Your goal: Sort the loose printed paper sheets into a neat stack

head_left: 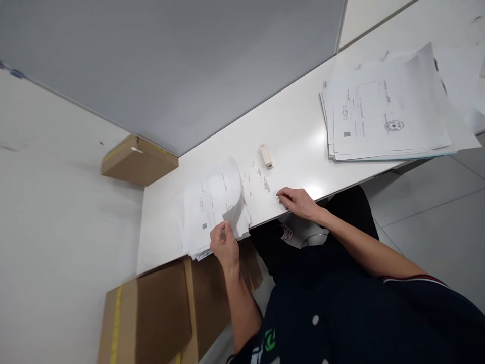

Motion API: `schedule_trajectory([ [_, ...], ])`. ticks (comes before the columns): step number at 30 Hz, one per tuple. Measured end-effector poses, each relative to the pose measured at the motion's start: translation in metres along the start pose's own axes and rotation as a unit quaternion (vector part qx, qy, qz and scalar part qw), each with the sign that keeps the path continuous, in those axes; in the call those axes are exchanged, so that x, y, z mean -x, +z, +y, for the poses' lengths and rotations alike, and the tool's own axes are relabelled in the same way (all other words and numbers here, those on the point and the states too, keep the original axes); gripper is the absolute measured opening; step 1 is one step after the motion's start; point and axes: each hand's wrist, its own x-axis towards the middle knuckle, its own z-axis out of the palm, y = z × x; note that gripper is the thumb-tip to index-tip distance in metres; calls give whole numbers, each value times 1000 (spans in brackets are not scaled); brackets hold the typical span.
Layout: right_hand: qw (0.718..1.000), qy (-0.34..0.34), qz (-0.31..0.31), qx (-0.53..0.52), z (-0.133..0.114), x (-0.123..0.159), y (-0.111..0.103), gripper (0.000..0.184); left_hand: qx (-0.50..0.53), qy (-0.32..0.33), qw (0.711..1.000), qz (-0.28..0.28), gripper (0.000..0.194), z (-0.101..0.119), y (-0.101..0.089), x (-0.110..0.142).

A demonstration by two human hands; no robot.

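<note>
Pinched one sheet [214,189] with left hand [224,245]; curled right hand [301,203], with indeterminable grip. Counted two paper stacks [413,116], one stapler [267,157].

"Can you read the left stack [215,202]?"
"No, its print [201,203] is too small, and the top sheet [222,184] hides most of the pages [243,230] underneath."
"The right hand [300,203]?"
"Curled over; I can't tell whether it holds anything."
"The near box [162,313]?"
"Cut off by the bottom edge, like the shirt [341,303]."
</note>
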Motion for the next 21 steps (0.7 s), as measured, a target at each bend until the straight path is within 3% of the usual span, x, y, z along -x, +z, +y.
schedule_trajectory([
  [3,999,22,-7,-35,-5,-1,-1,21,34,1,999,27,21,8,-1,2],
  [6,983,73,-57,-160,-14,-2,3,31,46,37,997,41,17,16,-2,7],
  [10,905,184,-150,-353,-28,-4,15,50,30,140,990,16,10,28,-3,24],
  [13,860,225,-189,-418,-32,-7,23,45,6,219,973,-74,6,37,0,42],
  [15,872,215,-172,-404,-31,-8,26,31,-7,254,956,-147,6,41,2,53],
  [18,926,163,-115,-319,-25,-5,24,10,-11,275,936,-218,9,43,3,59],
  [21,963,116,-95,-225,-19,2,13,10,8,211,963,-170,23,35,-3,51],
])
